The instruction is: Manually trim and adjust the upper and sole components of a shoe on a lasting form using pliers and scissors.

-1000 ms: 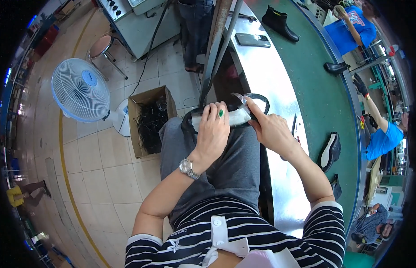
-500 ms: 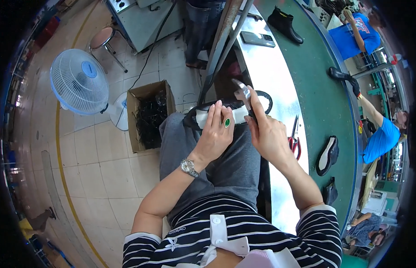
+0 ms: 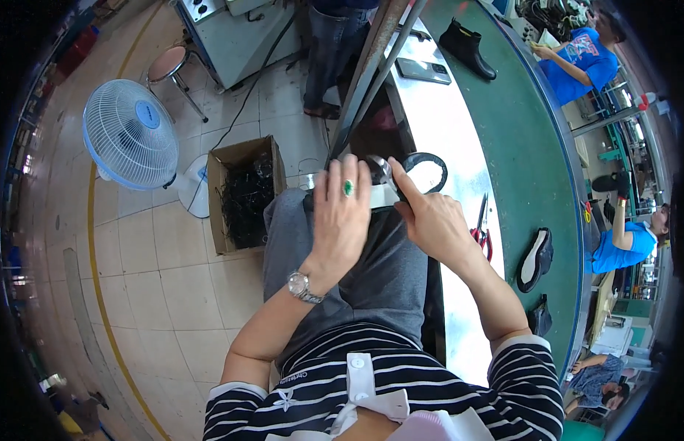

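A black shoe with a white underside (image 3: 429, 176) lies sole up across my lap, its toe end reaching toward the bench. My left hand (image 3: 340, 213) rests flat over its heel part, fingers stretched and close together, a green-stoned ring on one. That hand hides much of the shoe. My right hand (image 3: 439, 224) is wrapped round a hammer (image 3: 384, 173), whose metal head is low over the middle of the sole, beside my left fingertips. The hammer is slightly blurred, and whether it touches the sole I cannot tell.
On the metal bench edge (image 3: 467, 309) lie red-handled pliers (image 3: 483, 237) and a phone (image 3: 423, 70). The green belt (image 3: 507, 154) carries a black boot (image 3: 468, 48) and a shoe (image 3: 535, 261). A carton of black scraps (image 3: 223, 191) and a fan (image 3: 132, 136) stand left. Co-workers sit across.
My left hand has slid left and flattened over the shoe. The hammer head has come down and left toward the sole. Co-workers across the belt have shifted their arms.
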`<state>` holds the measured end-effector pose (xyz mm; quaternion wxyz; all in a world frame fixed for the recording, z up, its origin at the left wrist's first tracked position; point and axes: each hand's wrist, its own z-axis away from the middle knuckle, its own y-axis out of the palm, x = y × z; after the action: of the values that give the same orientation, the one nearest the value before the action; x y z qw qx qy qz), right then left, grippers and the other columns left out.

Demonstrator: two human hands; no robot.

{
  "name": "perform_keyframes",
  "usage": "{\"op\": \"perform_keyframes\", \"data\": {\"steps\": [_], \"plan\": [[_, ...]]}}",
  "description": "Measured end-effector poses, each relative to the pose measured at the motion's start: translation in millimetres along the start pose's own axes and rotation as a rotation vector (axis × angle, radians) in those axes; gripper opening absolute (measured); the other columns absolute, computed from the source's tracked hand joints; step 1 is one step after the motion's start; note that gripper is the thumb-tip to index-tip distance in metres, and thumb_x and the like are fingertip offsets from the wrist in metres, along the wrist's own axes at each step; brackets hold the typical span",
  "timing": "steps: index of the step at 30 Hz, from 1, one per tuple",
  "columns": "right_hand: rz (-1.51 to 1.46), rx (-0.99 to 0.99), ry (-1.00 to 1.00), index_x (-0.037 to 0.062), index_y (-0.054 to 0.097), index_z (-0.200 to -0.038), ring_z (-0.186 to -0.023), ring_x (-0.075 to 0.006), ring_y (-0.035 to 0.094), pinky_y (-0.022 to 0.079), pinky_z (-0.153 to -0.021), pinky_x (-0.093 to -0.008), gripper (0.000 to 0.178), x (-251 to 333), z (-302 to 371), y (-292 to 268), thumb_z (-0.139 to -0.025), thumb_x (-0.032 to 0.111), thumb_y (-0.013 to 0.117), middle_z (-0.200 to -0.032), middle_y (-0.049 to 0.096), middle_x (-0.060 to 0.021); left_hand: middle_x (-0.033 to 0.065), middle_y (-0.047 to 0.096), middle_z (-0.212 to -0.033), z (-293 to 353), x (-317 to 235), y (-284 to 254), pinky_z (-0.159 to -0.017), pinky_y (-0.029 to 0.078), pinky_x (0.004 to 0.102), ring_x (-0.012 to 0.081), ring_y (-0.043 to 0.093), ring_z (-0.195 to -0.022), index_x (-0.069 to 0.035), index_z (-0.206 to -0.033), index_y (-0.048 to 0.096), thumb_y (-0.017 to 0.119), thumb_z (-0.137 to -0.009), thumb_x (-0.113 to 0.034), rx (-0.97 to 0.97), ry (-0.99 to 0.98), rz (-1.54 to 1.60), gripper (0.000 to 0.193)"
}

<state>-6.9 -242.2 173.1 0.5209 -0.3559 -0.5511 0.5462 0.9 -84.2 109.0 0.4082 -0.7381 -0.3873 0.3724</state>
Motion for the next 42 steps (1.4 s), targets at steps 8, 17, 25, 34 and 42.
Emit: {"op": "perform_keyframes", "data": {"steps": [8,17,25,34,42], "plan": [[-0.084,-0.011,-0.001,0.0077,0.018,-0.15,-0.052,-0.0372,0.063,0.049,-0.05,-0.0446,0.068,11.2,-4.8,11.3,-0.092,0.012,0.053,-0.061,0.062,-0.0209,0.0199,0.058,-0.123,13.1,21.8,-0.5,-0.113,0.025,0.0514,0.0309,0.051,-0.118,0.003,-0.125,0.055,0.077,-0.068,-0.013,0.046,0.086,0.114,0.063],[-0.075,0.0,-0.055,0.008,0.017,-0.151,-0.055,-0.0391,0.063,0.05,-0.051,-0.047,0.069,21.0,-4.0,24.3,-0.093,0.013,0.053,-0.064,0.063,-0.0229,0.0193,0.057,-0.126,17.4,42.3,-3.6,-0.096,0.047,0.0402,0.0368,0.055,-0.116,-0.003,-0.147,0.025,0.083,-0.064,-0.005,0.03,-0.157,0.698,0.101],[-0.085,-0.051,-0.009,0.0073,0.022,-0.148,-0.06,-0.0418,0.064,0.05,-0.055,-0.0507,0.067,33.9,-7.6,30.5,-0.09,0.014,0.056,-0.068,0.064,-0.025,0.0181,0.06,-0.125,17.7,46.1,-0.1,-0.093,0.048,0.0399,0.0372,0.06,-0.108,-0.006,-0.15,0.02,0.083,-0.064,-0.006,0.045,-0.152,0.761,0.106],[-0.015,-0.013,0.139,0.008,0.035,-0.142,-0.073,-0.0425,0.065,0.05,-0.067,-0.0497,0.054,-26.2,-10.5,-1.8,-0.092,0.014,0.056,-0.083,0.067,-0.0243,0.0198,0.045,-0.141,22.8,71.0,-8.6,-0.106,0.039,0.0377,0.0348,0.05,-0.126,-0.008,-0.153,0.016,0.084,-0.065,-0.014,0.16,-0.023,0.838,0.111],[-0.613,0.418,0.093,0.0042,0.031,-0.142,-0.058,-0.0241,0.067,0.052,-0.06,-0.0348,0.052,21.1,53.7,-6.7,-0.098,0.017,0.054,-0.076,0.068,-0.0159,0.023,0.05,-0.127,110.1,58.4,-24.7,-0.087,0.048,0.0361,0.0323,0.054,-0.114,0.005,-0.132,0.044,0.067,-0.088,-0.04,0.187,-0.444,0.934,0.068]]}}
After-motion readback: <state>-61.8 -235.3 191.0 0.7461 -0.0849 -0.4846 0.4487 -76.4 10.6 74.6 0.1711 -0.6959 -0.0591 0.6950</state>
